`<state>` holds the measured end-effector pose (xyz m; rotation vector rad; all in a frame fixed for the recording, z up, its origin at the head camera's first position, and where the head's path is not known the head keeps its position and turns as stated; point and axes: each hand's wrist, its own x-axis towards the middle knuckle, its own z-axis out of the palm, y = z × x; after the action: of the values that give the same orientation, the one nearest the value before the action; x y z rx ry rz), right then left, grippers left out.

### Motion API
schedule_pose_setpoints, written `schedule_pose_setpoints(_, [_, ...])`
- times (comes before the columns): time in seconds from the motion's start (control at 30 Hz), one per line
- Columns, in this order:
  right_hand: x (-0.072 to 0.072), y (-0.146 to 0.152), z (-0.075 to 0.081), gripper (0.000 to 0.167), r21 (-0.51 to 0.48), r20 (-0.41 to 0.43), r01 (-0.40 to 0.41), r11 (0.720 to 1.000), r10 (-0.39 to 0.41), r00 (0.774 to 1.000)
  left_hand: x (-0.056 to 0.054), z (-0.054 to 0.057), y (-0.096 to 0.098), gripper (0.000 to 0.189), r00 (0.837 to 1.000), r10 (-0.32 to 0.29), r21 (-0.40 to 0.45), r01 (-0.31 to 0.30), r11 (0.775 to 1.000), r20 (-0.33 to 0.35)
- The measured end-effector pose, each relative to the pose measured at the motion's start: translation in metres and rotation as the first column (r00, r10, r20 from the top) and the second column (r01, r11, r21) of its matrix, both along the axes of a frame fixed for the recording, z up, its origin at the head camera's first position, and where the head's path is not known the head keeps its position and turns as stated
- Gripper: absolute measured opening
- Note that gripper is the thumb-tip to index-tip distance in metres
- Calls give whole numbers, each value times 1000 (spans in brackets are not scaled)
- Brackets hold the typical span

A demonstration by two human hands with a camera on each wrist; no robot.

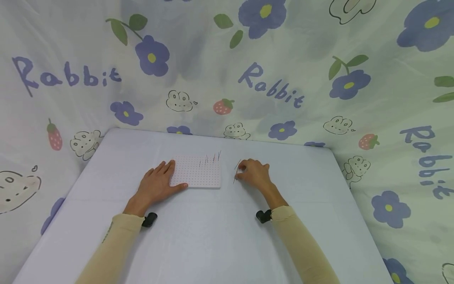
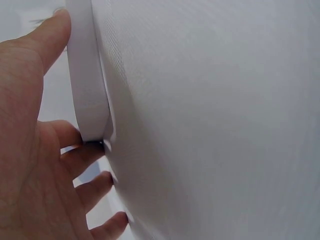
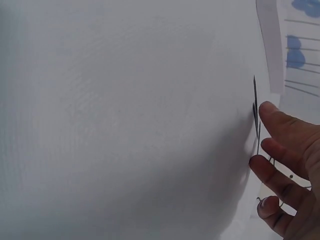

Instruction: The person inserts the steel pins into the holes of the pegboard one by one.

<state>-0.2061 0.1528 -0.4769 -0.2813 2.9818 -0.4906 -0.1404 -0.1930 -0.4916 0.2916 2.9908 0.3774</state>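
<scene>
In the head view my left hand rests on the left end of a white pegboard with a grid of small holes. Its fingers lie along the left side, and the thumb reaches over the front edge; the left wrist view shows the board's thick side beside these fingers. Several thin needle-like sticks, dark and reddish, stand in the board's back right part, some tilted. Right of the board, my right hand bends over loose thin dark sticks on the table, thumb and index fingertips apart and right at them.
A white cloth covers the table. Behind and beside it hangs a curtain with printed flowers, rabbits and strawberries. Each wrist wears a small black camera, one on the left and one on the right.
</scene>
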Motion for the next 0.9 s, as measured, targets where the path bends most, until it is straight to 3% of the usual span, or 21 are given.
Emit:
schedule_pose_setpoints(0.37, [-4, -3, -2, 26, 85, 28, 11, 996, -13, 1000, 0, 1, 0, 110, 1000, 1, 8, -1, 1000, -9])
schedule_pose_setpoints(0.9, [-6, 4, 2, 24, 78, 60, 46, 996, -51, 997, -2, 1, -2, 110, 1000, -1, 8, 1, 1000, -3])
